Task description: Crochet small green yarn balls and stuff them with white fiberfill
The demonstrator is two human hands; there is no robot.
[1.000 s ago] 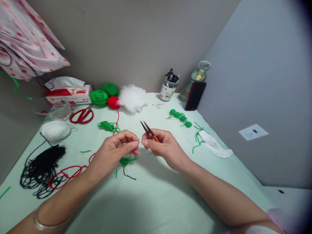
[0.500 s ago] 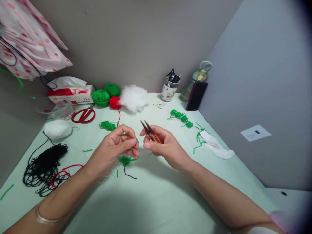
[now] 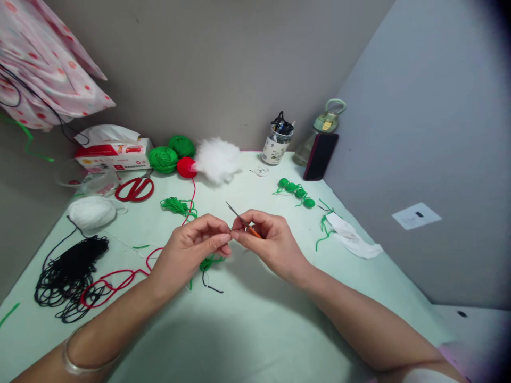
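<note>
My right hand (image 3: 269, 242) is closed around a pair of small scissors (image 3: 253, 230) with orange handles. Their dark, thin blades point up and to the left and look closed together. Thumb and forefinger of my left hand (image 3: 202, 242) are pinched together, touching the fingertips of my right hand. Whatever sits between those fingertips is too small to make out. Just below my left hand lies a tangle of green yarn (image 3: 210, 262), with a short black strand (image 3: 212, 289) beside it. Red yarn (image 3: 115, 282) runs under my left forearm.
At left lie a black yarn skein (image 3: 75, 266), a white yarn ball (image 3: 92, 213) and red-handled scissors (image 3: 134, 189). Green yarn balls (image 3: 163, 159), a red ball (image 3: 186, 167) and white stuffing (image 3: 217, 160) line the back. A phone (image 3: 321, 157) leans against a bottle (image 3: 305, 151) at back right.
My hands have come together, fingertips now meeting. The small scissors' blades, apart before, now look closed. More of the red yarn shows beside my left forearm.
</note>
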